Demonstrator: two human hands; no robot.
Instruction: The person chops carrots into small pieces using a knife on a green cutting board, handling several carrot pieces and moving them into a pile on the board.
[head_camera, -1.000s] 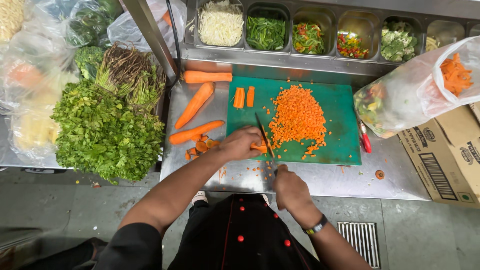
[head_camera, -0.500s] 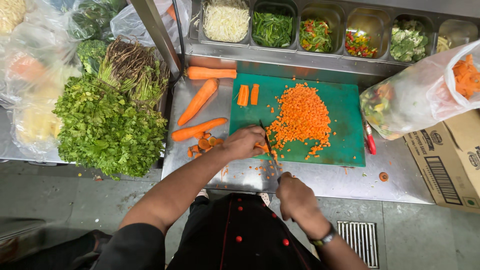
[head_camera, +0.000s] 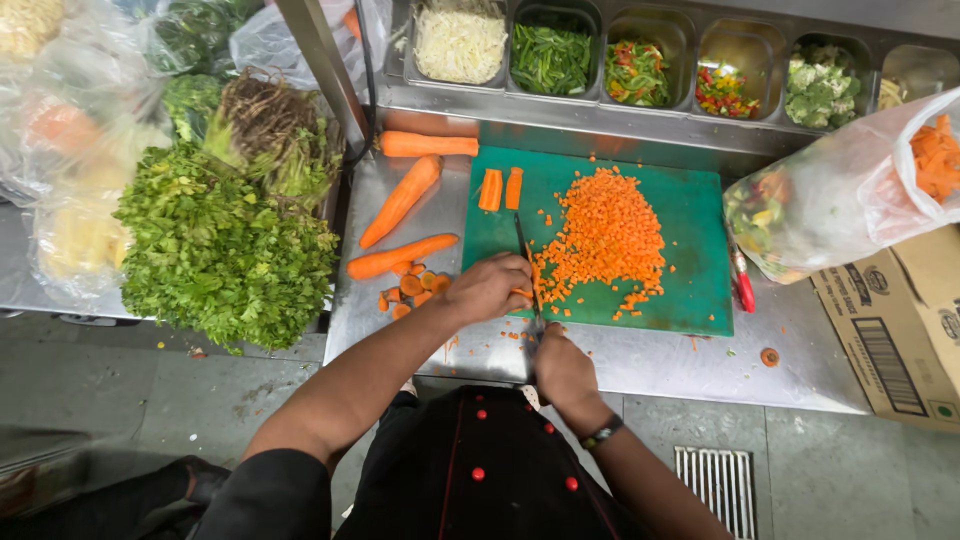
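Right hand (head_camera: 562, 368) clenched round knife (head_camera: 526, 262) handle, left hand (head_camera: 487, 287) pinching carrot strips (head_camera: 521, 293) on green cutting board (head_camera: 690, 215), diced carrot pile (head_camera: 605, 232) beside.

Carrots being chopped on a green cutting board at a steel kitchen counter.

Near the frame's centre, the left hand (head_camera: 487, 288) presses on carrot strips at the near edge of the green cutting board (head_camera: 695, 215), while the right hand (head_camera: 562, 365) grips the handle of a knife (head_camera: 526, 262) whose blade lies on the board just beside the left hand's fingers. A heap of diced carrot (head_camera: 607, 235) fills the middle of the board. Left of the board lie whole carrots (head_camera: 403, 198) and carrot slices (head_camera: 407, 291). Leafy greens (head_camera: 225, 250) fill the left of the frame; metal containers of chopped vegetables (head_camera: 637, 70) line the top, and a cardboard box (head_camera: 900, 325) sits at the right edge.
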